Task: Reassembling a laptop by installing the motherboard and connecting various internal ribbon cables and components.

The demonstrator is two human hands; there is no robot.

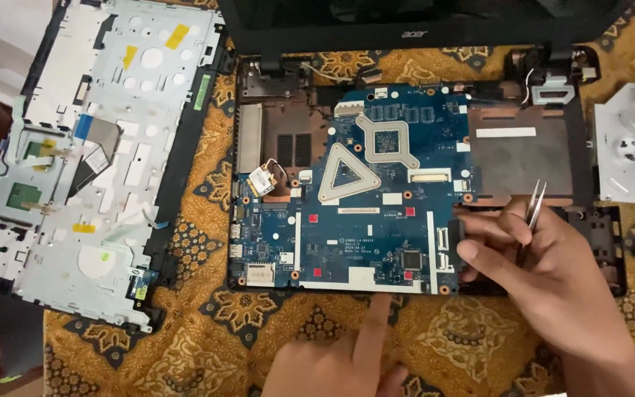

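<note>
the right hand [553,272] is pinching a pair of metal tweezers [535,204] in its grip, their long axis standing nearly upright with the tips pointing up and away, while its fingertips are resting at the right edge of the blue motherboard [365,198]. the left hand [347,360] is holding nothing, its index finger stretching out to the board's near edge. the board is lying flat inside the black laptop base [597,242], and beside it the removed top cover [90,154] is lying underside up on the worktop's brown patterned cloth [207,316].

Before you: motherboard [361,213] in laptop base [589,220], on patterned cloth [207,309]. Keyboard cover [90,154] lies left; plastic tray [630,143] right; screen [420,22] behind. Your right hand [545,272] with tweezers [534,206] rests at the board's right edge; your left hand [339,360] at its front edge.
</note>
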